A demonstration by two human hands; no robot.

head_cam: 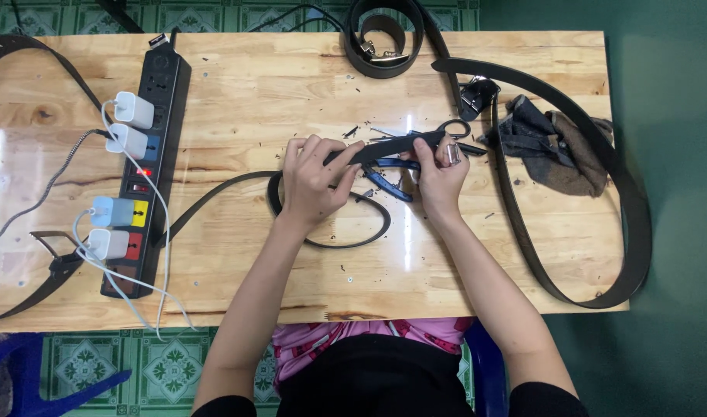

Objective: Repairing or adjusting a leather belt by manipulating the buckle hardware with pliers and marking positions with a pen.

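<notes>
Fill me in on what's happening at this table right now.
A person seated at a pale wooden table grips a long black leather belt with both bare hands: the left hand pinches the strap, and the right hand holds its end by the small silver metal fitting. Blue-handled pliers lie under the strap and black-handled scissors just beyond. Another black belt loops on the right near a crumpled dark cloth; a black power strip with white chargers sits on the left.

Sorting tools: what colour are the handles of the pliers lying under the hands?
Blue handles on the metal pliers, seen in the head view.
</notes>
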